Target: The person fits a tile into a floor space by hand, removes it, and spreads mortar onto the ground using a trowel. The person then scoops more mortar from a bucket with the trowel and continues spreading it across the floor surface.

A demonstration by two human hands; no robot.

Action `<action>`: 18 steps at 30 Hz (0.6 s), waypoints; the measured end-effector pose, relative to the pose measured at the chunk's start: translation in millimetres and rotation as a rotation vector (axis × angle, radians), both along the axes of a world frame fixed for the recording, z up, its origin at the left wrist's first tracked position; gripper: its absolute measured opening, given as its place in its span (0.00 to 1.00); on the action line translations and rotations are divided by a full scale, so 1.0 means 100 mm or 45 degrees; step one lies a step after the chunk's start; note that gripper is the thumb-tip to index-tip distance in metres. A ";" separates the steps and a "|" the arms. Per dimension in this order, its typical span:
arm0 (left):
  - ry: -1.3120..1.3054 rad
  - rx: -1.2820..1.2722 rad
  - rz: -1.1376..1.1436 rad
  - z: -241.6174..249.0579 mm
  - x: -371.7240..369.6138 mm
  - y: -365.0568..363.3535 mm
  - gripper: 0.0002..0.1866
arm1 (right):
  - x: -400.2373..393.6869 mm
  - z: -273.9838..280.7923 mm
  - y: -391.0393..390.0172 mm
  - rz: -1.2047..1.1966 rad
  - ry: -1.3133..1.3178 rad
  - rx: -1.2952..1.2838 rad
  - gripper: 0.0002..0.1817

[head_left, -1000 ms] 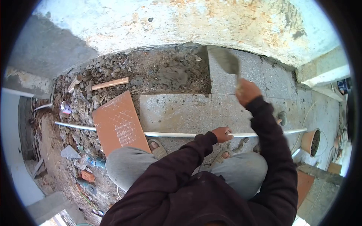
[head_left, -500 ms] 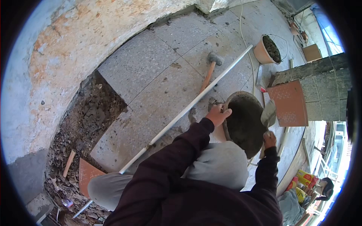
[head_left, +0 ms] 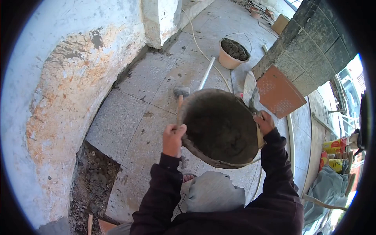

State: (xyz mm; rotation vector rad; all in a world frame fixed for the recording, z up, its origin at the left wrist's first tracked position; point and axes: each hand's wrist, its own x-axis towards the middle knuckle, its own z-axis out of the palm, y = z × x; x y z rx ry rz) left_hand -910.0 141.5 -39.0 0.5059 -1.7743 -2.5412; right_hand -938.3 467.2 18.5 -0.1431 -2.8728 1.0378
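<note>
Lifted since before, mortar pan held by left hand, right hand.

mortar pan: matt, rough, caked inside with dark grey mortar; rim held by left hand. trowel: flat metal blade, dull grey, smeared, held in right hand. floor tiles: speckled grey stone-like finish, matt, dusty. wall: rough plaster, flaking white paint with orange staining. leaning tile: terracotta-coloured, matt back. bucket: smooth pinkish plastic. mallet: dark dull head, wooden handle. sleeves: dark matt cloth.
</note>
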 end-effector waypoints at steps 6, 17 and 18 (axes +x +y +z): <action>0.001 0.074 0.198 0.88 0.58 -1.00 0.15 | -0.36 -0.21 -1.09 0.506 0.377 -0.081 0.16; -0.216 -1.266 0.538 1.12 2.24 -2.69 0.13 | 0.45 -0.84 -3.78 1.002 -1.049 -1.131 0.12; -0.271 -1.421 0.573 1.04 2.41 -2.84 0.13 | 0.52 -0.64 -3.87 1.194 -1.067 -0.852 0.11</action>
